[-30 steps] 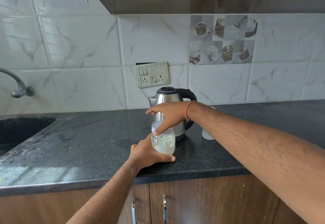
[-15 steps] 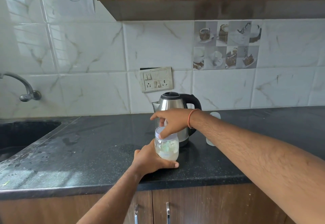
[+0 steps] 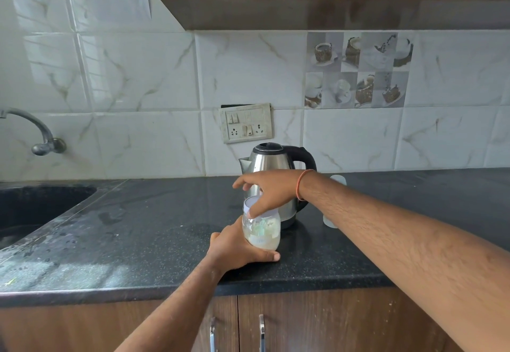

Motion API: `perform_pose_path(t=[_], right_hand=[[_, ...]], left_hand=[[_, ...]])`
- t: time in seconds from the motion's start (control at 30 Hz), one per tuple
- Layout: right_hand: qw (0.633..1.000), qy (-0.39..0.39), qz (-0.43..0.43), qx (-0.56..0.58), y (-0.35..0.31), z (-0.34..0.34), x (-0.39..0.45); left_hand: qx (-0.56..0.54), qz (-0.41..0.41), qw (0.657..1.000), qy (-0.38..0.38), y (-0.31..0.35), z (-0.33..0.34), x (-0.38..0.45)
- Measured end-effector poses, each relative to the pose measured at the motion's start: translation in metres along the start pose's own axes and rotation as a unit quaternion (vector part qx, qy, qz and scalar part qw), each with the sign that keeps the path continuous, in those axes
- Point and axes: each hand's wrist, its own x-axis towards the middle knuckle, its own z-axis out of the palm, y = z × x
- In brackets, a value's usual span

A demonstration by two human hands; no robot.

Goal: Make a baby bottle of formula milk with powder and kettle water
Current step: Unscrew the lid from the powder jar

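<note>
Milky bottle (image 3: 261, 231) stays low in the middle, gripped by your left hand (image 3: 234, 249); your right hand (image 3: 269, 188) keeps pinching its white ring (image 3: 258, 208), so closing is nearly done.

The clear baby bottle (image 3: 261, 234) stood upright on the black tabletop (image 3: 154, 230), holding pale milky liquid, just in front of the upright steel kettle (image 3: 271, 164).
</note>
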Motion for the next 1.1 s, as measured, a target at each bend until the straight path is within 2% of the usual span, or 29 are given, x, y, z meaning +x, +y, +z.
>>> perform_pose_path(t=[0.1,0.27,0.4,0.57,0.77,0.93,1.1], right_hand=[[0.999,0.023,0.021,-0.033,0.003,0.004,0.002],[1.000,-0.008,-0.003,0.014,0.003,0.001,-0.002],[0.999,0.031,0.012,-0.040,0.003,0.004,0.000],[1.000,0.007,-0.012,-0.016,0.003,0.005,-0.001],[0.997,0.037,0.016,-0.070,0.005,0.008,0.000],[1.000,0.010,-0.007,-0.028,0.010,0.005,-0.004],[0.997,0.065,-0.032,0.009,0.019,0.008,-0.013]], left_hand=[[0.000,-0.002,1.000,0.000,0.000,0.000,0.000],[-0.006,-0.002,1.000,-0.002,-0.001,0.000,0.001],[-0.002,-0.004,1.000,-0.004,-0.001,0.001,0.000],[-0.004,-0.006,1.000,0.001,-0.002,0.002,0.001],[-0.001,-0.009,1.000,-0.002,-0.002,0.002,0.002],[-0.002,-0.009,1.000,-0.003,-0.003,0.002,0.002],[-0.009,-0.011,1.000,-0.002,-0.002,0.002,0.001]])
